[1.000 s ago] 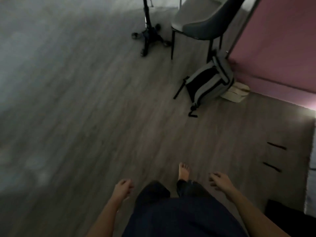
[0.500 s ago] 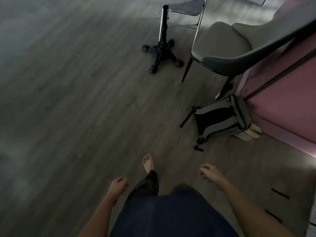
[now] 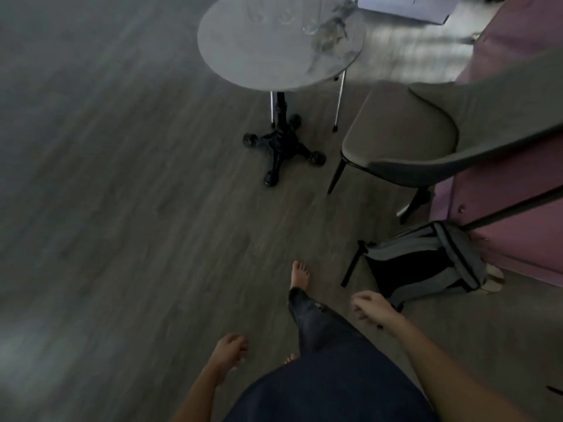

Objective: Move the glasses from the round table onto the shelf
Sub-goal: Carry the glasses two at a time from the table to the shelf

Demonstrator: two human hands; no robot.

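The round grey table (image 3: 243, 53) stands at the top middle on a black pedestal foot (image 3: 281, 147). Clear glasses (image 3: 310, 25) stand on its far part, faint and blurred in the dim light. Low in the frame hangs my left hand (image 3: 228, 354), empty, fingers loosely curled. My right hand (image 3: 373, 309) hangs at the lower right, also empty with curled fingers. Both hands are far from the table. No shelf is in view.
A grey chair (image 3: 411, 141) stands right of the table against a pink wall (image 3: 518, 208). A grey and black backpack (image 3: 426, 263) lies on the wooden floor beneath it, by pale slippers (image 3: 495, 278). My bare foot (image 3: 300, 274) steps forward.
The view has tilted up and moved forward: the round tabletop with the glasses has come into sight, and the chair and backpack are nearer. Both hands still swing empty.
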